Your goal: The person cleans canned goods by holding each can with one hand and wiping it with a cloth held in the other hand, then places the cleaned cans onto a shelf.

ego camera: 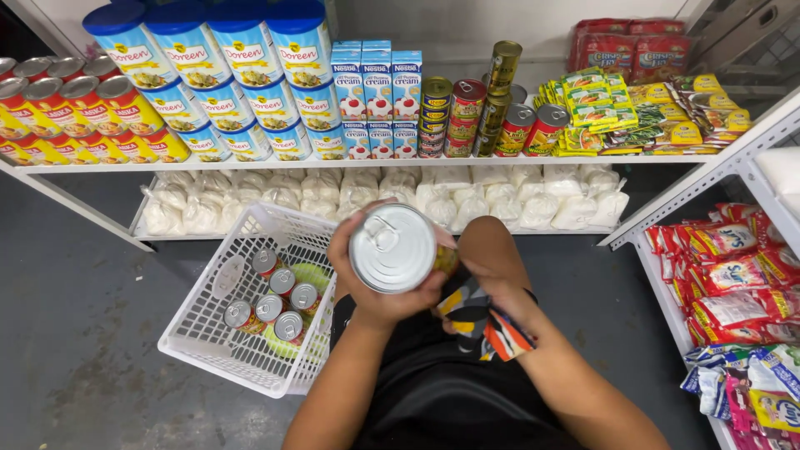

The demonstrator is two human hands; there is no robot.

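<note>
held can [393, 247]: round, silver pull-tab lid, in left hand [367, 287] | basket cans [271, 307]: small, silver tops | top shelf: blue-lidded tubs [250, 75], red cans [75, 117], blue-white cartons [377, 100], stacked tins [467, 108], yellow-green sachets [617, 108] | lower shelf: clear white bags [375, 196] | right rack: red packets [733, 275]

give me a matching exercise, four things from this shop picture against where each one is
Things:
1. large tin
2. small tins
3. striped cloth
4. clear bags of white powder

Places:
a. lower shelf
b. in the white basket
c. in the left hand
d. at the right hand

Pairs: 1-c, 2-b, 3-d, 4-a
</note>
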